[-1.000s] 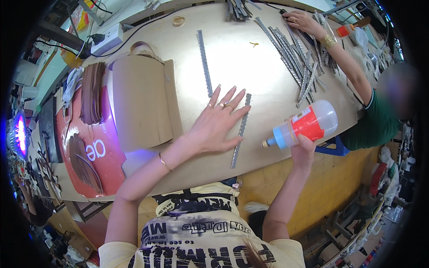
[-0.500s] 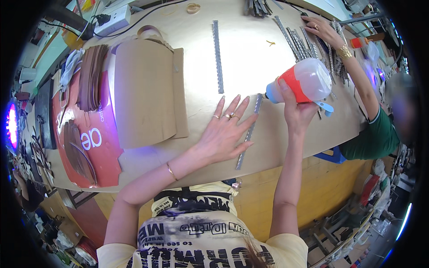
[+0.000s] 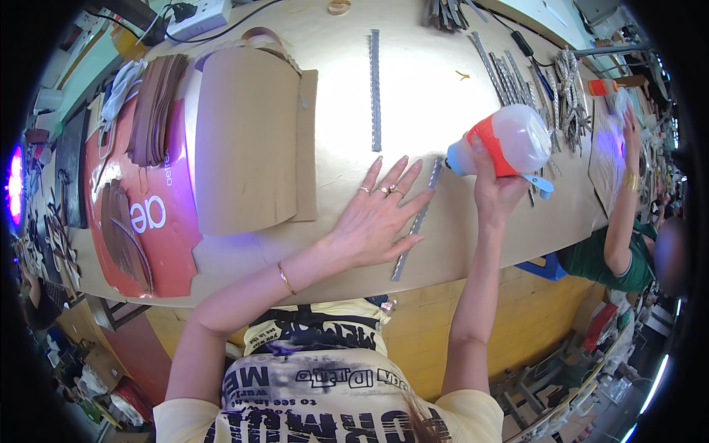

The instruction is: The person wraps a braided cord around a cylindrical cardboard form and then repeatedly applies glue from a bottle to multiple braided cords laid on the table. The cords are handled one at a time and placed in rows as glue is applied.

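My right hand (image 3: 496,184) is wrapped round a squeeze bottle (image 3: 519,139), translucent white with a red band and a blue cap. The bottle lies tilted on its side, its dark nozzle pointing left at the upper end of a narrow grey strip (image 3: 419,221) with a wavy edge. My left hand (image 3: 377,214) rests flat on the table, fingers spread, with its fingertips and thumb against that strip. Another grey strip (image 3: 375,92) lies straight up the table beyond my left fingertips. A light-blue tab (image 3: 544,186) shows beside my right hand.
A brown sheet stack (image 3: 247,140) lies left of my hands, beside brown strips (image 3: 157,111) on a red board (image 3: 173,258). Braided strips (image 3: 509,77) and a cord bundle (image 3: 569,96) lie at the right. A co-worker's arm (image 3: 624,192) is at the far right; a power strip (image 3: 199,18) stands upper left.
The co-worker's hand has moved right, away from the braided strips. My view has shifted slightly. My hands and the bottle keep nearly the same place along the strip.
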Available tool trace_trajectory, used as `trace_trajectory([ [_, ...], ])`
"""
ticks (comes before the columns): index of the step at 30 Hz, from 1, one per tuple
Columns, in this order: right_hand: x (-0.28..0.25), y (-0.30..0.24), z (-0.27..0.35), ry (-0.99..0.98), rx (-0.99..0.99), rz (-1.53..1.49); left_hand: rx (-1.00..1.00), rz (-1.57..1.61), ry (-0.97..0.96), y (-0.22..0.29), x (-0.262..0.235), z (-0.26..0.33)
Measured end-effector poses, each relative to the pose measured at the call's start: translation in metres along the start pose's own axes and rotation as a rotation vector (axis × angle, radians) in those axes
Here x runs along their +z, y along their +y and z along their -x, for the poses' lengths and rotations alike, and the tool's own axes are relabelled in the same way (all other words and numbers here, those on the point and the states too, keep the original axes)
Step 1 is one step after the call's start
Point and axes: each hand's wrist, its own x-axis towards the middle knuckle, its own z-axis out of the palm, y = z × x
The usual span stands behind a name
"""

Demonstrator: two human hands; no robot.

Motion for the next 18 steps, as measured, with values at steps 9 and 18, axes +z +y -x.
trace_trajectory([
  [9,-0.005,0.006,0.006,-0.005,-0.066,-0.059,-0.019,0.003,-0.037,0.002,-0.002,-0.002],
  [18,-0.005,0.006,0.011,0.18,0.177,-0.181,0.029,0.117,0.025,0.013,-0.027,-0.003],
])
